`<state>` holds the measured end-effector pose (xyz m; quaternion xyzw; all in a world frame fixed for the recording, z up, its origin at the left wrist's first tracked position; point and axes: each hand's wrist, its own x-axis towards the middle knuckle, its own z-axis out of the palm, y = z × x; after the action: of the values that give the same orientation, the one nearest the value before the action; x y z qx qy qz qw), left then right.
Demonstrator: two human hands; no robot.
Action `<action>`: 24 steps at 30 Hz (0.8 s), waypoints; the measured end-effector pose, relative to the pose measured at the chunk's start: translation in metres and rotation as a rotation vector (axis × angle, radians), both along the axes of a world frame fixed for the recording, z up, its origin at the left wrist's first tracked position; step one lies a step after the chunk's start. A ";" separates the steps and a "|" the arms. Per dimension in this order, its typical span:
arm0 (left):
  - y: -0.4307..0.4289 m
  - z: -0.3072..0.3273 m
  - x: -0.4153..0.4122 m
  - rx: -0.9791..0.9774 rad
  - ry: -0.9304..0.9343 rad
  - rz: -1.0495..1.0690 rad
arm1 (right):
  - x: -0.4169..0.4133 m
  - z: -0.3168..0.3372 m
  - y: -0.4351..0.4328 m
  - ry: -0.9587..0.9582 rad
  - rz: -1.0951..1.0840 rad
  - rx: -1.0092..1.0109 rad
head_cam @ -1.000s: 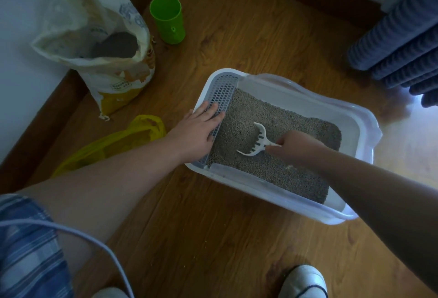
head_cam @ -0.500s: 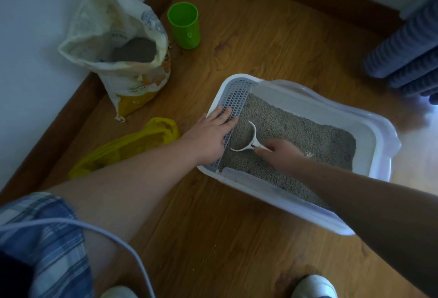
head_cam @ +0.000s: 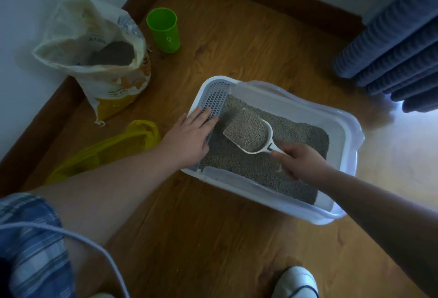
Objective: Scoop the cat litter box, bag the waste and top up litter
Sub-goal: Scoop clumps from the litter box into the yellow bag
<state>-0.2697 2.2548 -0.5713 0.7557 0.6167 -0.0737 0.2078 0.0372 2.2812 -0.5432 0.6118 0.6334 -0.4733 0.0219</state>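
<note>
1. The litter box [head_cam: 248,187] sits on the wooden floor. The left hand [head_cam: 189,136] lies flat, fingers straight, pressing on its gridded end.
2. The right hand [head_cam: 301,161] grips the handle of the scoop [head_cam: 272,147], which is raised over the litter and heaped with grains.
3. The scoop's long axis runs from the right hand leftward toward the grid.
4. The yellow bag [head_cam: 104,153] lies left of the box, beyond the left hand. I'd say the load must travel that way, with the left hand nearer to open the bag.

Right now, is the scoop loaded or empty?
Loaded. The white scoop is heaped with grey granules, the right hand gripping its handle. Whether waste clumps are among them I cannot tell.
</note>
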 end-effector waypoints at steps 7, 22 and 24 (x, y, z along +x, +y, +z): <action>0.009 0.000 0.018 0.157 0.007 0.016 | 0.045 0.038 -0.021 -0.045 -0.055 0.054; 0.011 -0.007 0.021 0.148 0.006 0.029 | 0.091 0.082 -0.043 -0.066 -0.185 0.101; 0.010 -0.006 0.022 0.147 -0.003 0.036 | 0.092 0.080 -0.045 -0.060 -0.204 0.088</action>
<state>-0.2481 2.2651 -0.5776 0.7579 0.6335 -0.0233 0.1541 0.1294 2.2360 -0.4633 0.6871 0.5873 -0.4263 -0.0345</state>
